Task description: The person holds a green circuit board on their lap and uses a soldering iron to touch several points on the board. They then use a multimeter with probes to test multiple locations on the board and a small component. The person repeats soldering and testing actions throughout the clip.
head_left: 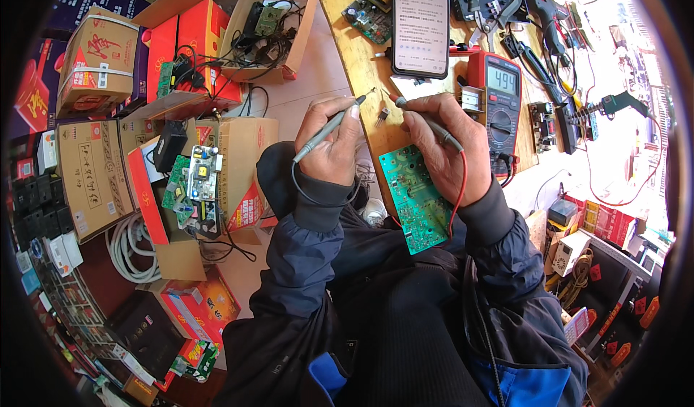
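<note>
My left hand (pixel 325 154), closed, grips a grey test probe (pixel 316 141) with a black lead. My right hand (pixel 457 150) is closed round a second test probe (pixel 438 130), whose lead is red. The two tips point toward each other over the wooden bench edge; whether they touch anything is too small to tell. A small component with thin legs (pixel 383 115) lies just below the tips. Under my right hand a green circuit board (pixel 416 208) juts over the bench edge toward my lap. To the right lies a red multimeter (pixel 500 107), its display lit with a reading.
A phone (pixel 421 24) showing text stands beyond my hands. Behind it are another circuit board (pixel 367 15), pliers (pixel 483 9) and tangled leads. On my left, cardboard boxes (pixel 271 60) hold cables and boards, with a coil of white hose (pixel 132 248) beside them.
</note>
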Motion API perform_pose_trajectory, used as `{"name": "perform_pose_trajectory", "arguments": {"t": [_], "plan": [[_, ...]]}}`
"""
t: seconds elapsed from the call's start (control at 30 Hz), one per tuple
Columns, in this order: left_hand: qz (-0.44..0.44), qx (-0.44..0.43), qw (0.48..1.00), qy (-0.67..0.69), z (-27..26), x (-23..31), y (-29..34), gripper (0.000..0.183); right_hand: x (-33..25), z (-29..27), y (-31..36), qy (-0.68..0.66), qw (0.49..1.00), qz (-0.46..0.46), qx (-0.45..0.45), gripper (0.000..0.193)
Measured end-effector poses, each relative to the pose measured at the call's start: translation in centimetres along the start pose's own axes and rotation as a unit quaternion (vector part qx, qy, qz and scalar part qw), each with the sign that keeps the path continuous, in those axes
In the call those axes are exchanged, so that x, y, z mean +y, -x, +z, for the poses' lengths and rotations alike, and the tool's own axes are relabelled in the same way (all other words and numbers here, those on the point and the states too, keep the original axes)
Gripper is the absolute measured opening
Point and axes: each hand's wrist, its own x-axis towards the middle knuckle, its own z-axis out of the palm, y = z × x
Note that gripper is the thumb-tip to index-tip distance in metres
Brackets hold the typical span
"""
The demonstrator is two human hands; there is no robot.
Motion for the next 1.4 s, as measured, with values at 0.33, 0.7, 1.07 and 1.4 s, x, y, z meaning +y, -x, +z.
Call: {"name": "perform_pose_trajectory", "arguments": {"t": [0.33,0.7,1.07,1.4], "plan": [[-0.001,-0.002,1.000,-0.021,-0.12,0.79,0.14,0.016,-0.43,-0.23,0.17,0.012,1.000,-0.005,0.001,0.015],[0.009,0.000,1.000,-0.002,0.12,-0.04,0.05,0.017,-0.35,0.15,-0.09,-0.009,1.000,0.007,-0.002,0.017],[0.008,0.001,1.000,0.002,0.02,0.47,0.06,0.017,-0.35,0.18,-0.08,0.007,1.000,-0.001,-0.001,0.018],[-0.009,0.004,1.000,0.002,0.38,0.87,-0.01,0.018,-0.16,0.52,-0.29,0.012,1.000,-0.016,0.002,0.019]]}}
